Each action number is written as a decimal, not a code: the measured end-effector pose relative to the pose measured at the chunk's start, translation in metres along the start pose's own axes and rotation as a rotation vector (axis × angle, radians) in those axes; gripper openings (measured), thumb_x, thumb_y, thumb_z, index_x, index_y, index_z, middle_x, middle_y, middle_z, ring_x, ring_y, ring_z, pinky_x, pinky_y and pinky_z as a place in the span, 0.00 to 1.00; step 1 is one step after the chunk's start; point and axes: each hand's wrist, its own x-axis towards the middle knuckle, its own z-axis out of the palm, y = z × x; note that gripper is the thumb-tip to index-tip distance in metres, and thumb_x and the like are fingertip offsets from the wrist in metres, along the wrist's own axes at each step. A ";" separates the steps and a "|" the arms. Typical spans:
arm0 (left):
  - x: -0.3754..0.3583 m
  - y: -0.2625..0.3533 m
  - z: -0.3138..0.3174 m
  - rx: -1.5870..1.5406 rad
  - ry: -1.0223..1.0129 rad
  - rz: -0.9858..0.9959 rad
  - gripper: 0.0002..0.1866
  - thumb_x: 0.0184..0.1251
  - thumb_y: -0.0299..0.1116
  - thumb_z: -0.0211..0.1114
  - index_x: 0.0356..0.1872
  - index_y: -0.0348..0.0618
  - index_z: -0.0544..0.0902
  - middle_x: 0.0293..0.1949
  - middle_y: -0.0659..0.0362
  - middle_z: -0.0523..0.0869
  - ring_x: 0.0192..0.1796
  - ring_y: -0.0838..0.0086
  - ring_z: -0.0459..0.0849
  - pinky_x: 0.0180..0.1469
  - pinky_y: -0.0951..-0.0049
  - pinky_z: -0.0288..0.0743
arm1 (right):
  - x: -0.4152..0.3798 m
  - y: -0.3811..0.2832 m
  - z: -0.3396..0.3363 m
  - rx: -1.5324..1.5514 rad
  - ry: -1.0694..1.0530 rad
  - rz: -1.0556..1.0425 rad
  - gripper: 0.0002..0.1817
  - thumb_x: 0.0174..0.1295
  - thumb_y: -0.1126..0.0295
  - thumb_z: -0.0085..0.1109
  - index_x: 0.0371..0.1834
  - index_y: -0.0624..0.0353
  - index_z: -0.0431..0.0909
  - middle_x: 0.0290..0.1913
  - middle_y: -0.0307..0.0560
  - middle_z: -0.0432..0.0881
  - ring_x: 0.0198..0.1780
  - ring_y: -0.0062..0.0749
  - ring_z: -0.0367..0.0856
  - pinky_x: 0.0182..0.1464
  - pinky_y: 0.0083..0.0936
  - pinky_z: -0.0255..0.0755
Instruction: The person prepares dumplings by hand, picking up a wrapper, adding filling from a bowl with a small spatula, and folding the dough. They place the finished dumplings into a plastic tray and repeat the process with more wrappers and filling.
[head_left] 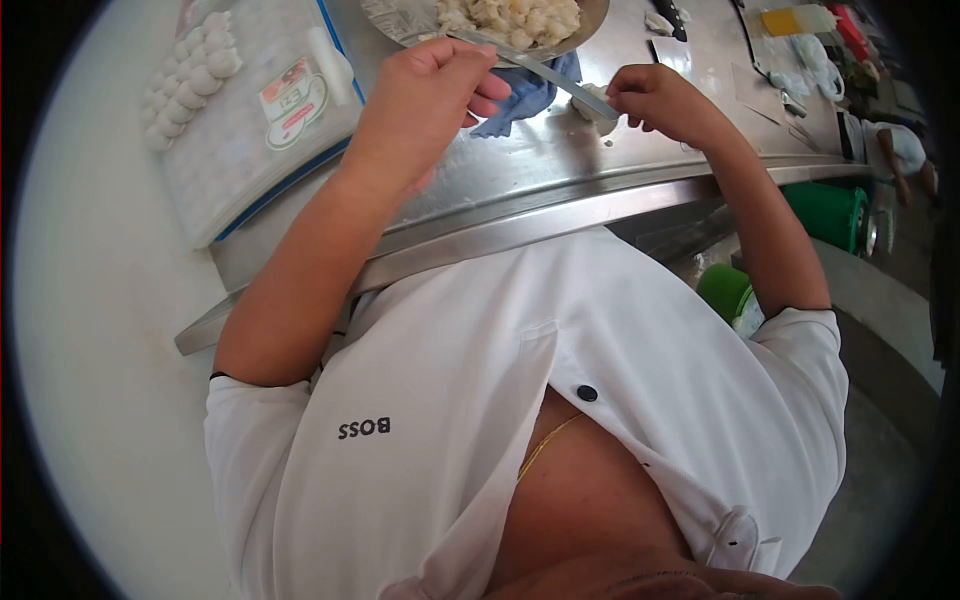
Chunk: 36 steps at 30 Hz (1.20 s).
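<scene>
A long, narrow, flat metal strip (555, 77) slants across the space between my two hands. My left hand (430, 95) pinches its upper left part between thumb and fingers, close to the bowl's rim. At the lower right end, my right hand (665, 100) holds the strip with bent fingers. Just beneath that end is a whitish lump (592, 106), partly covered by the strip. Behind my hands stands a metal bowl (592, 22) with pale, chunky filling (520, 20). A crumpled blue cloth (525, 100) lies below the bowl.
At left, a plastic box (215, 205) carries rows of white balls (195, 85). The steel table's front edge (520, 228) runs before me. A dark-handled knife (672, 18) and a bottle of yellow liquid (798, 20) lie toward the right. Green buckets (725, 290) stand below; another person (900, 155) is far right.
</scene>
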 end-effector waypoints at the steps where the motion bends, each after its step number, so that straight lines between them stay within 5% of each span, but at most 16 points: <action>1: 0.001 -0.001 -0.002 0.009 0.002 0.004 0.12 0.70 0.38 0.60 0.43 0.40 0.83 0.33 0.59 0.87 0.32 0.80 0.80 0.39 0.78 0.72 | 0.004 -0.001 0.002 0.033 -0.063 -0.005 0.11 0.61 0.64 0.58 0.38 0.61 0.82 0.28 0.40 0.81 0.28 0.21 0.77 0.28 0.23 0.72; 6: 0.002 0.000 -0.002 0.009 0.007 -0.001 0.12 0.70 0.38 0.60 0.43 0.41 0.83 0.34 0.60 0.87 0.32 0.80 0.80 0.39 0.78 0.72 | 0.026 0.002 0.010 -0.132 -0.101 0.038 0.11 0.61 0.66 0.57 0.38 0.61 0.83 0.27 0.44 0.82 0.28 0.25 0.79 0.31 0.25 0.74; 9: 0.004 -0.002 -0.003 0.028 0.011 -0.006 0.12 0.70 0.39 0.60 0.42 0.41 0.83 0.34 0.60 0.87 0.32 0.81 0.80 0.40 0.78 0.72 | 0.037 0.017 0.017 -0.245 -0.040 -0.148 0.10 0.60 0.66 0.57 0.37 0.61 0.83 0.27 0.49 0.83 0.27 0.37 0.81 0.35 0.31 0.76; 11: 0.005 -0.003 -0.002 0.034 0.006 -0.012 0.12 0.70 0.39 0.60 0.42 0.42 0.83 0.34 0.60 0.87 0.32 0.81 0.80 0.40 0.78 0.72 | 0.039 0.021 0.022 -0.451 0.075 -0.193 0.10 0.59 0.65 0.61 0.38 0.59 0.82 0.32 0.55 0.84 0.33 0.48 0.83 0.41 0.37 0.77; 14: 0.007 -0.006 0.000 0.028 -0.005 -0.031 0.12 0.70 0.39 0.61 0.42 0.42 0.83 0.33 0.61 0.87 0.32 0.81 0.80 0.39 0.78 0.72 | 0.032 0.014 0.028 -0.613 0.175 -0.228 0.11 0.58 0.65 0.64 0.41 0.57 0.80 0.39 0.56 0.82 0.41 0.50 0.82 0.45 0.39 0.78; 23: 0.007 -0.008 0.002 0.037 -0.017 -0.045 0.12 0.70 0.40 0.62 0.42 0.41 0.83 0.33 0.61 0.86 0.31 0.82 0.80 0.38 0.79 0.72 | 0.038 0.015 0.040 -0.782 0.196 -0.504 0.13 0.56 0.72 0.60 0.46 0.57 0.79 0.42 0.54 0.78 0.48 0.52 0.77 0.52 0.40 0.74; 36: 0.002 -0.004 0.000 0.071 -0.016 -0.023 0.12 0.70 0.38 0.61 0.43 0.40 0.83 0.33 0.60 0.86 0.32 0.81 0.79 0.38 0.79 0.72 | 0.039 0.013 0.038 -0.685 0.064 -0.383 0.14 0.58 0.67 0.62 0.44 0.62 0.79 0.41 0.56 0.81 0.47 0.51 0.78 0.51 0.40 0.75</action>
